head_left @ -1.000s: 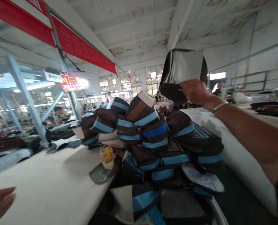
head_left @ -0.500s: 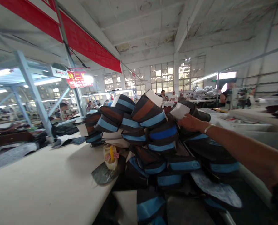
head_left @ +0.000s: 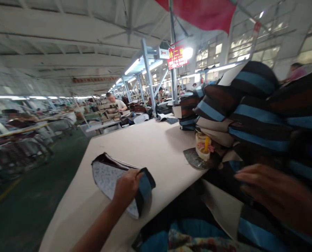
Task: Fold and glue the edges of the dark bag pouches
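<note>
One white table [head_left: 134,140] fills the middle. At its right is one pile [head_left: 258,112] of dark pieces with light-blue bands and some brown and white panels; they overlap too much for a full count. One red banner [head_left: 205,15] hangs overhead, with no writing that can be read on the part in view. At least three co-workers show: one in a light top [head_left: 120,104] beyond the table, one at far left, one in pink at far right.

One piece [head_left: 105,175] lies apart from the pile on the table's near part, its speckled grey-blue face toward the camera, its blue band to the right. The left hand [head_left: 126,187] is closed on its upper edge, by that band. The right hand [head_left: 274,196], blurred, is before the pile, fingers loosely bent and parted from one another; whether it touches a piece I cannot tell.

One red sign [head_left: 177,57] on a pole bears yellow characters: "二" reads clearly, the others are too blurred. One dark slab [head_left: 191,159] lies at the table's right edge, with one cream tub [head_left: 200,141] upright on it. One yellow stick [head_left: 206,143] stands in the tub.
</note>
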Available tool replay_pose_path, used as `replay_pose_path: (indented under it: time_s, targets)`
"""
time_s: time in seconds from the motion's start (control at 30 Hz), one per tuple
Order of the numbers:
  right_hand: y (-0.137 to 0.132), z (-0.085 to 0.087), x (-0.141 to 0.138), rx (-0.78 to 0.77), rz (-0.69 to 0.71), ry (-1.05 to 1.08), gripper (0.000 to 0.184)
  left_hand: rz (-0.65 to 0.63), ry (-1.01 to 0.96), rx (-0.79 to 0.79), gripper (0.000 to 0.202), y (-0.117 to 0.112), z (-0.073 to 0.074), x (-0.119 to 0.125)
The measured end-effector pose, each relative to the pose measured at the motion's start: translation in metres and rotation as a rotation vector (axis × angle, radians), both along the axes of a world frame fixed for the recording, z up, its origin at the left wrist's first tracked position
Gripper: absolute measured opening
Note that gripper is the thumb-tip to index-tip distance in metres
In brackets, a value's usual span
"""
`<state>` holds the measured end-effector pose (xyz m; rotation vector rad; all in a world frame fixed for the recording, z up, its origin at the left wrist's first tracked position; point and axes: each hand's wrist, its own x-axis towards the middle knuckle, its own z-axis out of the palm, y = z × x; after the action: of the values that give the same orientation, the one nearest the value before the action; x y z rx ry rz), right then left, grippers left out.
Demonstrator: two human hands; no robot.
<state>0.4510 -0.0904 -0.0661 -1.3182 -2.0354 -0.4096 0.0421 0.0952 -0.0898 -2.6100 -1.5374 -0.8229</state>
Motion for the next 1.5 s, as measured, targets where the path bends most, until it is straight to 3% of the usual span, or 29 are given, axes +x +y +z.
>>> replay_pose_path:
  time_s: [0.07, 0.17, 0.23, 0.3, 0.43, 0.53, 0.6, 0.73, 0.8, 0.93, 1.0, 1.13, 1.27, 1.33, 1.5]
  targets:
    - [0.02, -0.01, -0.053, -0.118, 0.271, -0.033, 0.031, -0.053, -0.029, 0.0, 0.024, -0.04, -0.015, 0.02]
    - [0.055, -0.018, -0.126, -0.221, 0.531, -0.033, 0.05, -0.145, -0.122, -0.044, 0.023, -0.097, -0.02, 0.035]
    - [0.075, -0.021, -0.159, -0.253, 0.631, -0.148, 0.033, -0.25, -0.16, -0.09, 0.027, -0.119, -0.012, 0.029]
    - [0.089, -0.024, -0.173, -0.25, 0.643, -0.253, 0.017, -0.35, -0.091, -0.101, 0.041, -0.124, 0.001, 0.015]
    - [0.104, -0.027, -0.17, -0.279, 0.612, -0.183, 0.027, -0.518, 0.163, -0.12, 0.061, -0.098, 0.026, -0.004]
    - [0.114, -0.022, -0.16, -0.363, 0.602, -0.171, 0.029, -0.604, 0.21, -0.16, 0.06, -0.068, 0.029, 0.003]
    - [0.123, -0.018, -0.152, -0.377, 0.589, -0.247, 0.03, -0.605, 0.235, -0.178, 0.053, -0.051, 0.025, 0.014]
    - [0.14, -0.01, -0.134, -0.327, 0.604, -0.464, 0.019, -0.556, 0.312, -0.278, 0.013, -0.033, 0.018, 0.037]
    - [0.144, -0.001, -0.126, -0.338, 0.61, -0.453, 0.01, -0.56, 0.252, -0.383, 0.013, -0.031, 0.023, 0.045]
    - [0.14, 0.018, -0.114, -0.368, 0.756, -0.179, 0.009, -0.596, 0.038, -0.704, 0.023, -0.037, 0.05, 0.053]
    - [0.135, 0.019, -0.11, -0.39, 0.869, -0.002, 0.011, -0.609, -0.079, -0.839, 0.025, -0.042, 0.062, 0.058]
    - [0.124, -0.003, -0.104, -0.617, 1.037, 0.353, 0.014, -0.657, -0.237, -1.013, 0.015, -0.051, 0.065, 0.072]
    - [0.115, -0.029, -0.099, -0.735, 1.04, 0.524, 0.019, -0.667, -0.195, -1.106, 0.012, -0.055, 0.053, 0.082]
    - [0.111, -0.036, -0.098, -0.684, 1.006, 0.534, 0.016, -0.707, -0.138, -1.074, 0.017, -0.055, 0.048, 0.084]
    - [0.102, -0.044, -0.095, -0.504, 0.926, 0.507, 0.005, -0.7, -0.013, -0.678, 0.014, -0.064, 0.039, 0.085]
